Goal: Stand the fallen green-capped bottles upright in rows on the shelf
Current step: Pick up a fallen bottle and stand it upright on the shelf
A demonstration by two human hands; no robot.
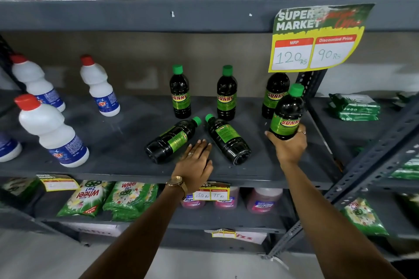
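Three dark green-capped bottles stand upright in a back row on the grey shelf (pixel 113 133): one on the left (pixel 180 93), one in the middle (pixel 226 94), one on the right (pixel 274 95). Two more lie on their sides in front, a left one (pixel 172 140) and a right one (pixel 227 139), caps pointing towards the back. My right hand (pixel 286 146) grips a further bottle (pixel 287 113) by its base, upright, in front of the right standing one. My left hand (pixel 195 163) rests flat and empty on the shelf between the two fallen bottles.
White red-capped bottles (pixel 51 130) stand at the shelf's left. A yellow price sign (pixel 317 38) hangs from the shelf above, over the right bottles. A slanted metal upright (pixel 367 163) bounds the right side. Detergent packs (pixel 87 197) fill the shelf below.
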